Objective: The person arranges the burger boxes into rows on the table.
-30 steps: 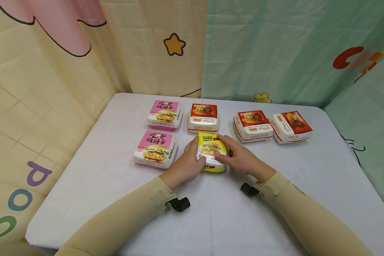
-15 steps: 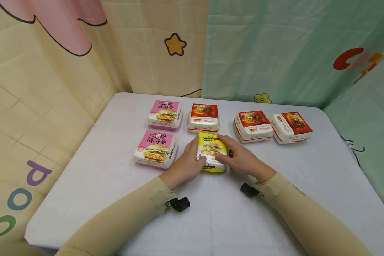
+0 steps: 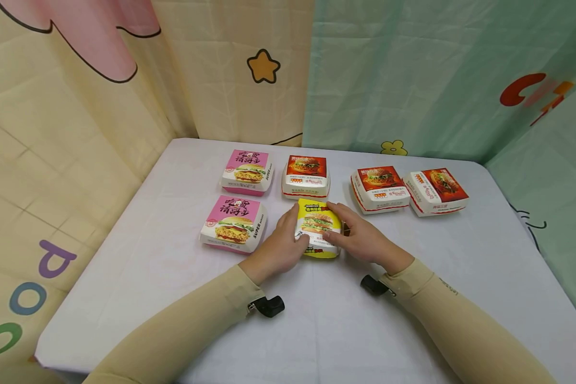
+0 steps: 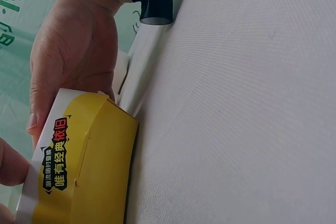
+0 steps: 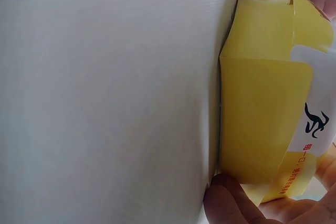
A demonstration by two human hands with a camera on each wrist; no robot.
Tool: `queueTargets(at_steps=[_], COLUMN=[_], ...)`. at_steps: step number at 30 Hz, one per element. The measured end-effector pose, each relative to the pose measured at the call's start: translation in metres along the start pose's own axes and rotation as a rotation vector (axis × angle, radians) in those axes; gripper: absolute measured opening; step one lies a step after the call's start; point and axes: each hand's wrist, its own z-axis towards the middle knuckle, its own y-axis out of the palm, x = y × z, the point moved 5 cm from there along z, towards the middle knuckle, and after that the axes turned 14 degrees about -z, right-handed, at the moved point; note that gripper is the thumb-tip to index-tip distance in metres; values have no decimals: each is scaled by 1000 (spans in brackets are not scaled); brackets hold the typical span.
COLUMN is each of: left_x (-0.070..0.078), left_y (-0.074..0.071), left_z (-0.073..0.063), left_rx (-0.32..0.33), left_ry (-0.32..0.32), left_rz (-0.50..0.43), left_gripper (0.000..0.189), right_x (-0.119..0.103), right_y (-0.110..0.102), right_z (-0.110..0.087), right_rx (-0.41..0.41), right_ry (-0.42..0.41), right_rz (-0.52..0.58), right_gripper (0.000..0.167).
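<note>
A yellow and white burger box [image 3: 318, 221] lies on the table between my two hands, a burger printed on its lid. My left hand [image 3: 283, 242] grips its left side, with the thumb over the near left corner of the lid. From the right, my right hand [image 3: 365, 234] holds it, thumb on the lid and fingers along the side. In the left wrist view the box's yellow end wall [image 4: 102, 161] sits against the cloth. The right wrist view shows right-hand fingertips [image 5: 226, 203] low at a corner of the box [image 5: 262, 114].
Two pink and white burger boxes, a near one [image 3: 234, 224] and a far one [image 3: 247, 172], stand left. Behind the yellow box is a red and white burger box [image 3: 305, 177]. Two similar boxes, one [image 3: 380, 189] beside the other [image 3: 437, 191], stand right. Curtains [image 3: 393, 69] surround the white-covered table [image 3: 307, 330].
</note>
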Motion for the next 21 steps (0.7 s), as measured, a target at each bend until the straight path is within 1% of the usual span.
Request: queueTargets(at_steps=[21], left_x=[-2], left_y=[-1], left_z=[0], left_rx=[-3], left_ry=[34], left_rz=[-17], left_gripper=[81], right_x=[-2], right_y=[0], right_z=[-1], right_rx=[12], right_ry=[-12], right_rz=[6], right_gripper=[87])
